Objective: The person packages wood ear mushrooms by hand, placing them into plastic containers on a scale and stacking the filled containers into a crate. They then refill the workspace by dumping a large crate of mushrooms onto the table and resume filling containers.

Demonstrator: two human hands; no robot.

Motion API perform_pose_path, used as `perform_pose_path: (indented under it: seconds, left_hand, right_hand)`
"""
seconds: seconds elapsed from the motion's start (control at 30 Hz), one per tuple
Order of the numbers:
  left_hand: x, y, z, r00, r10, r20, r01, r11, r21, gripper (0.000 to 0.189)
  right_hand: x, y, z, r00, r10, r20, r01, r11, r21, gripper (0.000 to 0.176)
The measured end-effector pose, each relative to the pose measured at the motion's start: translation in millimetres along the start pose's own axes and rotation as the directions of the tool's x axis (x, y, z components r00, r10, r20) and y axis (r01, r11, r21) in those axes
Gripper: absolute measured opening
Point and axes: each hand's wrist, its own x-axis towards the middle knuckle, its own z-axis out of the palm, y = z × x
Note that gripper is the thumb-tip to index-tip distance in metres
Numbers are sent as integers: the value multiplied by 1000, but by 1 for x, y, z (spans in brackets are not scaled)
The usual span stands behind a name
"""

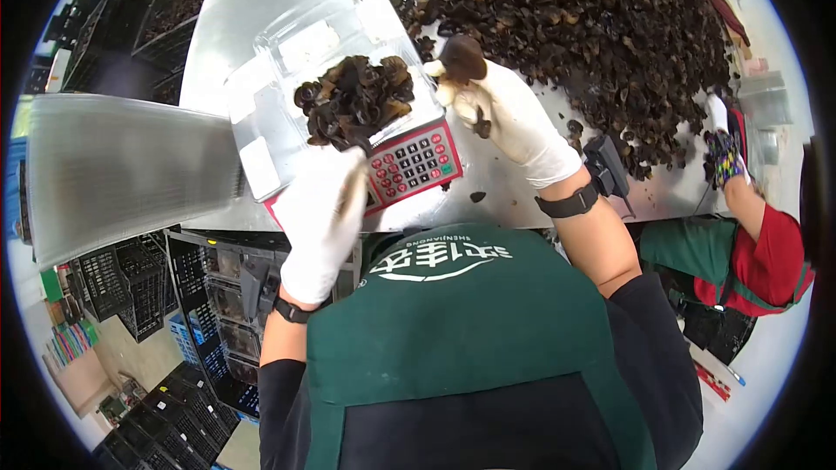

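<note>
My right hand, in a white glove, is closed on a dark brown wood ear mushroom; another small piece hangs beneath its fingers. My left hand, also gloved and slightly blurred, reaches over the front of a scale with a red keypad. Its fingers look curled together at a dark piece on the lower edge of a wood ear heap; they partly hide that piece. The heap lies in a clear plastic clamshell box with white labels, opened out on the scale.
A large pile of wood ear mushrooms covers the right of the metal table. Stacked clear plastic lids or boxes stick out at left. Black crates stand below left. A co-worker's gloved hand is at far right.
</note>
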Motion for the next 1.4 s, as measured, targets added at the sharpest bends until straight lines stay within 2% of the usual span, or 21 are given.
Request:
perform_pose_path:
  seconds: [0.07, 0.13, 0.2, 0.27, 0.3, 0.33, 0.47, 0.5, 0.53, 0.57, 0.67, 0.7, 0.73, 0.87, 0.97, 1.0, 1.1, 1.17, 1.27, 1.33, 1.4]
  left_hand:
    - [17, -8, -10, 994, -99, -54, 106, 981, 163, 22]
    - [26, -18, -2, 975, -195, -102, 209, 968, 140, 24]
    - [29, -26, 6, 973, -222, -59, 227, 970, 92, 35]
    - [28, -29, 15, 967, -251, -29, 249, 966, -64, 41]
    - [28, -27, 15, 975, -215, 61, 216, 976, -21, 46]
    - [29, -24, 20, 970, -226, 95, 238, 960, -145, 48]
    - [32, -29, 29, 945, -164, 284, 117, 977, 176, 55]
    - [33, -27, 29, 935, -178, 306, 118, 972, 204, 56]
    - [34, -25, 28, 925, -195, 326, 121, 965, 234, 57]
    - [35, -28, 28, 922, -200, 330, 126, 965, 231, 57]
    - [38, -26, 28, 918, -224, 329, 154, 962, 224, 57]
    - [38, -26, 28, 917, -231, 325, 161, 960, 228, 58]
    - [38, -25, 28, 917, -238, 322, 167, 958, 232, 58]
    - [38, -24, 26, 912, -278, 302, 243, 958, 150, 58]
    - [38, -21, 20, 905, -339, 257, 311, 940, 144, 57]
    - [39, -21, 18, 899, -362, 247, 335, 931, 145, 57]
    - [41, -19, 13, 918, -354, 176, 327, 930, 167, 55]
    - [37, -23, 12, 916, -384, 117, 365, 918, 154, 51]
    - [34, -30, 5, 935, -352, 41, 347, 933, 96, 48]
    - [35, -34, -6, 947, -322, -1, 319, 937, 141, 46]
    - [36, -33, -21, 944, -324, -68, 331, 929, 164, 46]
  right_hand:
    - [16, -17, 32, 994, -105, 15, 106, 979, -174, 31]
    - [23, -31, 59, 994, -112, 1, 103, 916, -387, 28]
    - [53, 17, 59, 741, -618, 262, 613, 463, -640, 30]
    - [48, 24, 66, 717, -549, 431, 613, 200, -765, 35]
    - [47, 31, 71, 747, -524, 410, 603, 273, -750, 37]
    - [43, 29, 75, 776, -495, 392, 589, 346, -730, 39]
    - [40, 1, 44, 698, -633, 334, 598, 257, -759, 33]
    - [40, -7, 22, 700, -662, 268, 524, 221, -823, 32]
    - [56, -3, -12, 606, -746, 278, 435, 18, -900, 28]
    - [63, -12, -47, 603, -755, 255, 323, -62, -945, 33]
    - [73, -8, -143, 719, -694, -39, -212, -166, -963, 64]
    - [73, 5, -170, 790, -603, -111, -242, -141, -960, 69]
    - [70, 5, -176, 804, -593, -33, -173, -182, -968, 57]
    - [60, -7, -185, 826, -560, -61, -79, -8, -997, 27]
    - [52, -13, -185, 758, -627, -180, 56, 337, -940, 26]
    - [46, -20, -185, 839, -316, -443, -139, 662, -736, 29]
    - [32, -23, -182, 905, -129, -405, -11, 946, -324, 27]
    - [28, -15, -183, 945, -70, -319, 76, 997, 7, 27]
    - [25, -9, -177, 976, -100, -192, 137, 972, 192, 26]
    - [24, -2, -183, 986, -89, -144, 111, 983, 146, 24]
    - [24, -8, -165, 921, -91, -379, -53, 934, -354, 30]
